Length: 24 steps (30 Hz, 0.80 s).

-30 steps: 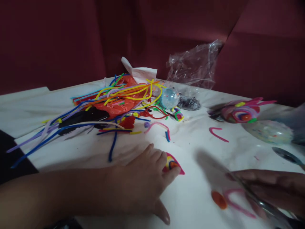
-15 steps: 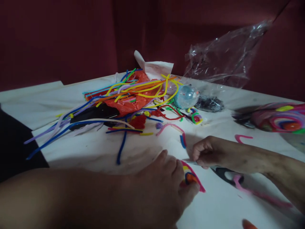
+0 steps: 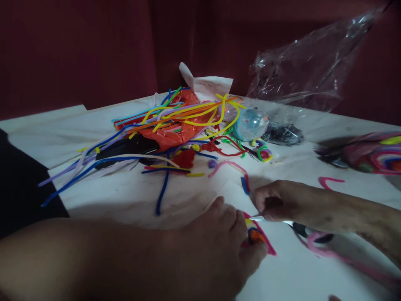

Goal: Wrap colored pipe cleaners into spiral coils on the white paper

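My left hand [image 3: 230, 244] lies on the white paper, its fingers and thumb closed around a small pipe-cleaner piece [image 3: 257, 235]. That piece has a pink edge with yellow, blue and orange rows inside, and the hand hides its left part. A pair of scissors [image 3: 313, 235] with black handle loops is in my right hand [image 3: 278, 202], gripped by the metal blades. Their narrow tip touches or hovers just over the piece's upper pink and yellow rows; I cannot tell which. A pink pipe cleaner [image 3: 328, 253] crosses beside the handle.
Loose pipe cleaners [image 3: 188, 117] are heaped on red plastic at the back. Nearby are a clear blue-tinted ball [image 3: 250, 124] and a transparent bag [image 3: 300, 75]. A multicoloured coiled piece [image 3: 372, 152] stands at the right. Short pink-and-blue strips [image 3: 245, 184] lie beyond my right hand.
The scissor tip has moved from the piece's upper edge onto its pink and yellow rows. My left hand keeps its hold. The whole view has shifted slightly.
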{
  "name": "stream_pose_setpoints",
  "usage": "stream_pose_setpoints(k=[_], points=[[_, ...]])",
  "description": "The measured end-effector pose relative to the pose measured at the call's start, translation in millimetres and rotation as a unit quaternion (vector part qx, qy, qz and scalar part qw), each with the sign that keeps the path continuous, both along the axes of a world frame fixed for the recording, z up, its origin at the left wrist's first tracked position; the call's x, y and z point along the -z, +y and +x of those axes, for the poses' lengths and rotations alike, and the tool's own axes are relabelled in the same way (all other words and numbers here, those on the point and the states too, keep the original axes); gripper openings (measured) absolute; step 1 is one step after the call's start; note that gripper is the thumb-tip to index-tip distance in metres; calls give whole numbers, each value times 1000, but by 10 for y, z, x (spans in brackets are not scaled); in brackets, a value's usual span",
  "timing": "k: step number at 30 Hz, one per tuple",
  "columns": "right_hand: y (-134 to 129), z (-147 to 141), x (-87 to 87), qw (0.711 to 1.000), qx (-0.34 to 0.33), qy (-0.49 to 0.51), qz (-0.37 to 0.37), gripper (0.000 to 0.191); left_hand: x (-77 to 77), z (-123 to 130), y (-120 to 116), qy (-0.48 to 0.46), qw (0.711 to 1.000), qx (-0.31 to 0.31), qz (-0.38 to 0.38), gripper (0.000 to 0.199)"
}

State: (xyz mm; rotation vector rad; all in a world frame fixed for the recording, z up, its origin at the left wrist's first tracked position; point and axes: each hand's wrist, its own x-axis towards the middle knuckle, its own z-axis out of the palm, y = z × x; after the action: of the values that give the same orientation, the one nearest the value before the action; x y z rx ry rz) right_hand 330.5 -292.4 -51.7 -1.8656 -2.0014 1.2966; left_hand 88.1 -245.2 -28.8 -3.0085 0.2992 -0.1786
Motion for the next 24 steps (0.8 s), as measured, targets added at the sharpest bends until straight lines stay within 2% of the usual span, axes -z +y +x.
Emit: stream_pose_setpoints(k=[4,9,13,16,19,24], points=[[25,-35,-17,1000,8,-15,-18,36,3,-10,8,9,1000,3,9,35],[30,-47,-30,999,11,-14,-29,37,42,1,11,-14,1000,-2,21,47],[26,-61,-51,999,17,-3,-29,34,-22,-2,20,27,999,3,23,46],[17,-45,-70,999,7,21,-40,31,-60,-12,18,20,1000,1,8,44],[11,-4,-61,998,-4,44,-51,30,-76,-13,7,14,1000,4,3,47],[4,19,-23,997,-10,53,-46,31,-86,16,-9,53,998,-12,-10,51]])
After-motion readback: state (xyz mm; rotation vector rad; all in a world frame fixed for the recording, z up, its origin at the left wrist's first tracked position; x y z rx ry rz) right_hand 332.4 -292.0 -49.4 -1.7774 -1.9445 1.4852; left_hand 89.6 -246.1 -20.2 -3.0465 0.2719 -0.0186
